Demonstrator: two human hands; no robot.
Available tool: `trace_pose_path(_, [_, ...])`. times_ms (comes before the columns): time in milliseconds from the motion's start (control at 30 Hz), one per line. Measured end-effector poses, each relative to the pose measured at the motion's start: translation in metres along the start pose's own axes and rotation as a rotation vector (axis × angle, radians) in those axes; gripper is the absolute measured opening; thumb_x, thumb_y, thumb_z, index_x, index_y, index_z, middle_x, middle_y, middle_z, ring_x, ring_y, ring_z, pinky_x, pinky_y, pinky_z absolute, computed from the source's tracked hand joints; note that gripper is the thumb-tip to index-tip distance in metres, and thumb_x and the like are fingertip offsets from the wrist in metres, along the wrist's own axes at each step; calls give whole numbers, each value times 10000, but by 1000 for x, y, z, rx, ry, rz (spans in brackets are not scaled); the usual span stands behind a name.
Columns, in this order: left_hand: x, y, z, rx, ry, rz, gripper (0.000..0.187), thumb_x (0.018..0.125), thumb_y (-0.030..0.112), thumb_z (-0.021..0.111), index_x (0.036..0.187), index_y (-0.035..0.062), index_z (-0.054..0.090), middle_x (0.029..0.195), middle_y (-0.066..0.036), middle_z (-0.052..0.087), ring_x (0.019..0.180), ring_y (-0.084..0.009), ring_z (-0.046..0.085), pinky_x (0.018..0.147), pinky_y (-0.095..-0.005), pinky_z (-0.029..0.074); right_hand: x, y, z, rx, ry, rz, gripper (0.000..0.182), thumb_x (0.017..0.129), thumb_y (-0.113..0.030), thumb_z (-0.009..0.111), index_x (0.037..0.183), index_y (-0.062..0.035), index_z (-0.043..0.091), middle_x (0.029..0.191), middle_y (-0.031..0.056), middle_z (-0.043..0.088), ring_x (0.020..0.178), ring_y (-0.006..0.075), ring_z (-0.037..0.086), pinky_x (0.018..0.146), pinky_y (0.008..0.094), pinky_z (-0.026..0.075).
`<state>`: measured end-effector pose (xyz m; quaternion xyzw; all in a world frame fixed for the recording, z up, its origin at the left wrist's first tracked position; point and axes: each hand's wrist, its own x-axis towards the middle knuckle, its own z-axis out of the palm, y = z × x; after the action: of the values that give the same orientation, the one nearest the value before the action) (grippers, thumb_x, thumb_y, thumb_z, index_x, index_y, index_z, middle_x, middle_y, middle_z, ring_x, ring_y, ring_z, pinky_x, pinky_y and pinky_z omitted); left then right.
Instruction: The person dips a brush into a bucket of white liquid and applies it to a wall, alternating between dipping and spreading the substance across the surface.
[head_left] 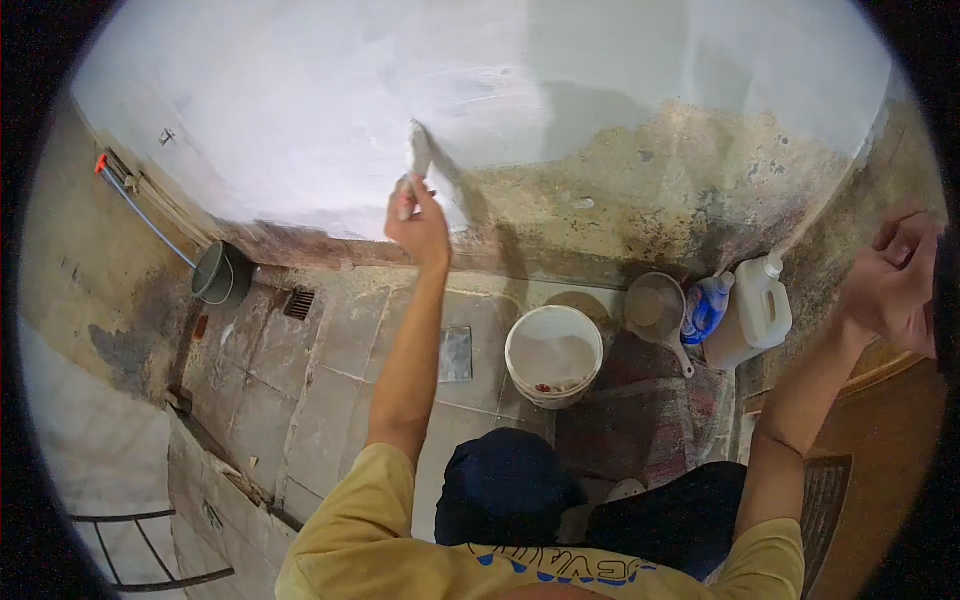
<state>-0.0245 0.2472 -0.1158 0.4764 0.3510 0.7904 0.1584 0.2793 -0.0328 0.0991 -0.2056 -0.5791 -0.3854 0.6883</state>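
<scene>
One head view: my left hand point(420, 230) is closed around the lower end of a white-coated tool point(418, 150), held up at the wall point(300, 120); contact is unclear. I judge it light and stiff, perhaps slippery if wet, best gripped low. Its long axis runs near-upright, tip upward. Whether my right hand point(888, 285) holds anything, I cannot tell.

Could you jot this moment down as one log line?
Left hand: holds brush at wall | Right hand: out to side, grip unclear | White bucket: on floor
</scene>
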Motion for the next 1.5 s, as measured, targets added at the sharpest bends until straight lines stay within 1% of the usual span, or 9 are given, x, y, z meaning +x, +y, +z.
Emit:
trace_pose_path(33, [-12,-1,6,78,-47,75,134,926,73,619,967,-45,668,796,-96,649,683,-149,611,611,-297,494,7,2,6,-27,33,-245,345,950,-105,585,658,-96,401,429,-38,359,309,44,340,248,198,245])
trace_pose_path(167, [-77,18,44,71,-227,155,192,836,27,659,1017,-38,645,792,-150,609,719,-275,596,645,-384,482,20,-5,-1,-43,24,-268,339,954,-124,590,665,-99,414,443,-46,358,313,39,330,245,203,237])
trace_pose_path(367, [-134,45,85,-111,-398,328,202,810,47,691,1001,-12,657,773,-149,624,672,-247,598,614,-372,485,30,-16,-8,-65,81,-195,335,953,-147,596,670,-100,424,458,-50,363,322,40,315,246,198,230])
trace_pose_path(667, [23,48,37,-225,-92,298,130,927,61,602,957,-8,709,751,-14,654,619,-73,565,502,-227,447,20,-1,-18,-91,60,-208,373,954,-165,598,649,-105,391,429,-46,350,312,47,317,258,203,224])
trace_pose_path(833, [83,42,11,182,1,225,105,898,33,624,854,-47,676,684,-40,603,576,-65,517,493,-217,408,16,-10,-8,-93,130,-125,378,958,-163,590,646,-100,386,418,-44,349,306,54,315,263,200,220])
trace_pose_path(1200, [-24,82,91,179,-103,626,31,870,2,652,865,-25,666,668,-80,593,556,-131,530,501,-257,421,89,-42,-46,-301,517,-53,482,994,-309,436,543,-170,341,454,-64,312,329,76,258,328,232,193])
trace_pose_path(1300, [-61,78,113,144,-201,553,180,798,-25,695,969,-35,639,742,-147,592,622,-283,569,560,-357,456,88,-45,-74,-14,527,-145,487,992,-291,441,534,-181,319,449,-72,267,340,79,262,358,226,211])
trace_pose_path(1400, [-103,96,135,80,-277,594,221,795,-19,697,1004,-35,630,744,-144,590,613,-298,566,549,-364,455,66,-44,-89,-138,592,92,488,999,-305,425,539,-183,313,459,-71,257,357,82,260,389,218,227])
trace_pose_path(1500, [-145,124,154,-23,-374,519,102,854,2,682,946,-40,669,740,-114,648,608,-151,596,537,-289,471,62,-23,-100,-220,417,65,490,1003,-329,416,545,-177,328,466,-70,255,368,82,254,396,220,232])
